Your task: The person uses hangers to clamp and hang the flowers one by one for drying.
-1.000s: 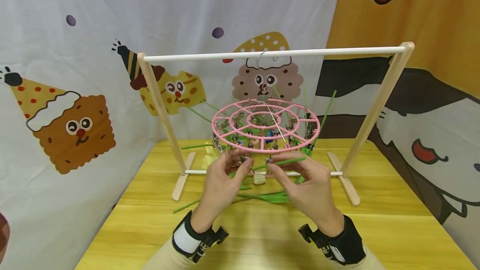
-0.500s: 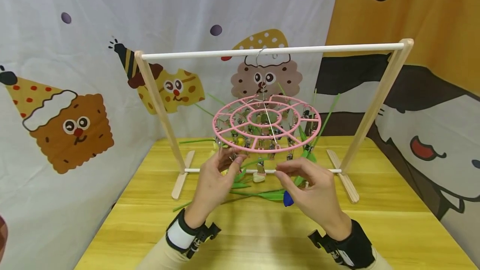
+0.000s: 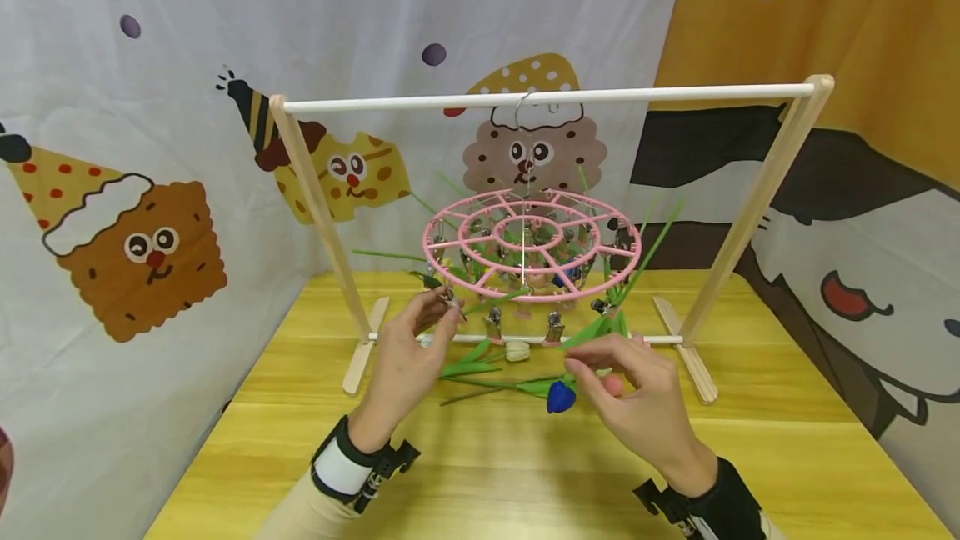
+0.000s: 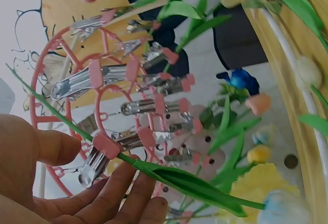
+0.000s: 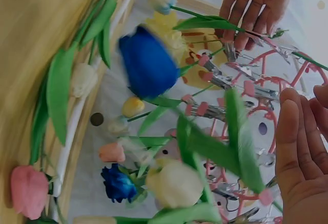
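Note:
My left hand (image 3: 408,352) is at the front left of a pink round clip hanger (image 3: 531,300). In the left wrist view its relaxed fingers touch a metal clip (image 4: 95,167) and a green stem; a gap shows between thumb and clip. The clip bites the stem of a light blue tulip (image 4: 282,208), which hangs below. My right hand (image 3: 637,394) is at the front right, thumb and index close together, with nothing seen between them. Beside it hangs a blue tulip (image 3: 560,397). In the right wrist view that blue tulip (image 5: 147,62) is blurred, its stem leading towards a pink-tipped clip.
A wooden stand (image 3: 765,190) with a white rod (image 3: 420,112) carries the hanger. More clipped flowers hang inside the ring, including a yellow flower (image 4: 264,188). A pink tulip (image 5: 29,190) and a white tulip (image 3: 517,351) lie low near the bottom rod on the table (image 3: 487,473).
The hanger has turned, its front clips shifting left. My left hand has moved left with it. My right hand has moved right and down, away from a green stem. The blue tulip has come into sight.

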Available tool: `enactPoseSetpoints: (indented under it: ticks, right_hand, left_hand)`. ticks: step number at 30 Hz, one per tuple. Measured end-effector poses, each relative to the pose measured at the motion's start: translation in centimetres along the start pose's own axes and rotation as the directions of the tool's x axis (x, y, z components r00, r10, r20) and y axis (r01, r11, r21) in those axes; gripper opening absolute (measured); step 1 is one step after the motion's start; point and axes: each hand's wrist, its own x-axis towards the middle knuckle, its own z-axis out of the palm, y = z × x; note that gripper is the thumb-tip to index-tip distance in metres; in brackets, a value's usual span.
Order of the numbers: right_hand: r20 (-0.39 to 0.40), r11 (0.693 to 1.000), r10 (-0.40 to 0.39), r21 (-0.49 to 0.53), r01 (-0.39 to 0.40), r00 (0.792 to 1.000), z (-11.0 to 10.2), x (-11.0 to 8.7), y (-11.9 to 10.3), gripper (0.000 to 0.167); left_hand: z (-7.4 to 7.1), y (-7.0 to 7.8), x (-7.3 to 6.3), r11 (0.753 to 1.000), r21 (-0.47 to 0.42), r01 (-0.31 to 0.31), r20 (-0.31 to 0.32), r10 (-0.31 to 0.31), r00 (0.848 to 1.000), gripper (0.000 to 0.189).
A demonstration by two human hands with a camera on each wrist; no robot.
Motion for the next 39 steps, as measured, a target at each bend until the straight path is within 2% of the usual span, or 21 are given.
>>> enactPoseSetpoints:
  ticks: [6,11,15,18,21,25,28,33,39]
  right_hand:
    - [0.063,0.999,0.027,-0.026,-0.025,0.998,-0.3,-1.2,0.3,0.047]
    - [0.096,0.997,0.046,-0.062,-0.041,0.994,-0.3,-1.9,0.4,0.046]
    - [0.113,0.997,0.039,-0.065,-0.032,0.993,0.0,-2.3,0.2,0.047]
    - [0.126,0.998,0.042,-0.055,-0.036,0.991,0.2,-2.4,0.0,0.047]
    - [0.145,0.999,0.045,-0.028,-0.041,0.988,0.5,-2.5,-0.3,0.046]
    - [0.181,0.999,0.029,0.016,-0.032,0.983,0.9,-2.5,-0.7,0.049]
    - [0.210,0.999,0.032,0.030,-0.039,0.977,1.2,-2.5,-0.8,0.050]
    - [0.245,0.998,0.041,0.029,-0.049,0.969,1.7,-2.5,-1.0,0.045]
    - [0.260,0.999,-0.005,0.043,-0.006,0.966,2.5,-2.1,-1.2,0.041]
  left_hand:
    - [-1.2,-1.1,-0.9,0.993,0.117,-0.023,-0.033,0.027,0.999,0.039]
    - [-2.1,-2.2,-1.6,0.979,0.203,-0.014,-0.044,0.024,0.999,0.035]
    - [-2.6,-3.0,-2.1,0.964,0.265,0.012,-0.041,-0.001,0.999,0.025]
    - [-2.9,-3.8,-2.4,0.942,0.332,0.043,-0.010,-0.042,0.999,0.015]
    - [-3.0,-4.8,-2.7,0.909,0.411,0.069,0.051,-0.098,0.994,0.012]
    - [-2.9,-6.6,-3.1,0.858,0.504,0.100,0.125,-0.188,0.974,0.016]
    - [-3.0,-7.9,-3.2,0.831,0.542,0.123,0.147,-0.238,0.960,0.018]
    - [-3.2,-9.3,-3.2,0.817,0.563,0.129,0.166,-0.264,0.950,0.016]
    - [-3.3,-10.4,-3.3,0.801,0.590,0.104,0.194,-0.266,0.944,0.013]
